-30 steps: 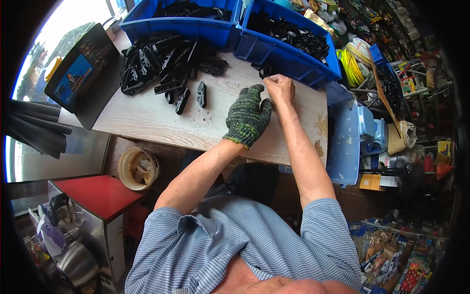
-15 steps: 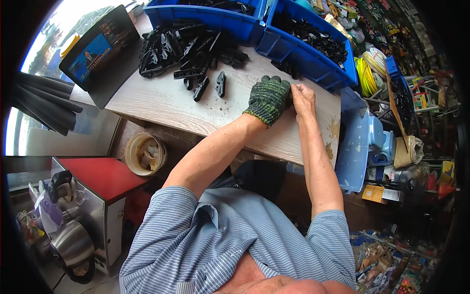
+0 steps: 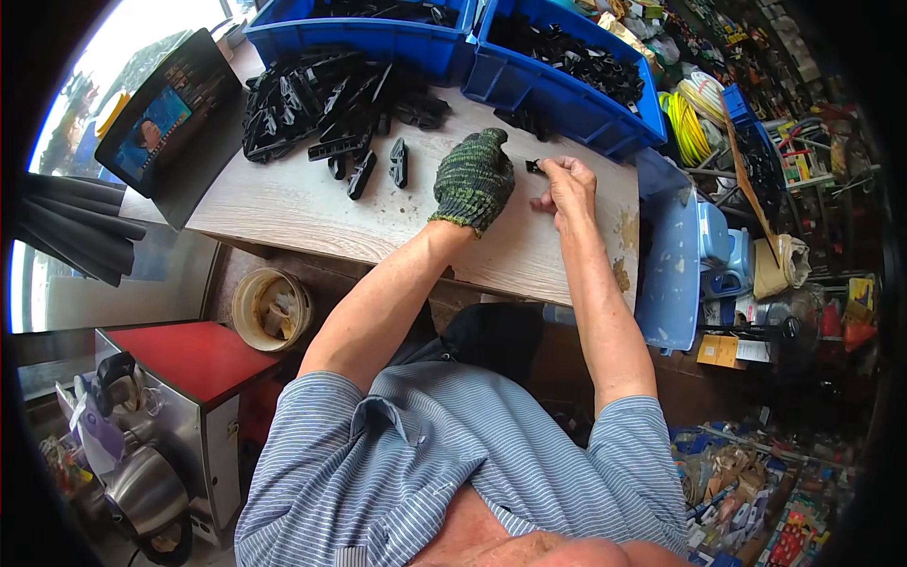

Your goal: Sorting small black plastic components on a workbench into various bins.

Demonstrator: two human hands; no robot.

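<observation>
My left hand (image 3: 474, 178), in a green and black knitted glove, is closed above the middle of the table, its back turned up. Whatever its fingers hold is hidden beneath the glove. Just to the right is my bare right hand (image 3: 571, 189), apart from the left. Its thumb and forefinger pinch a small black plastic piece (image 3: 533, 166). Two long black clip-like parts lie loose left of the glove, one upright in view (image 3: 399, 163) and one slanted (image 3: 360, 176). Behind them rises a heap of similar black parts (image 3: 307, 104).
Two blue bins, left (image 3: 364, 42) and right (image 3: 576, 106), hold black parts along the table's (image 3: 312, 203) far edge. A tablet (image 3: 170, 118) stands at left. Below are a waste bucket (image 3: 248, 310) and a red-topped cabinet (image 3: 189, 354). A pale blue tub (image 3: 669, 283) adjoins the right edge.
My hands have drawn apart. The gloved left hand turned and curled inward; the right hand now shows a small black piece in its fingertips. The whole view has shifted slightly.
</observation>
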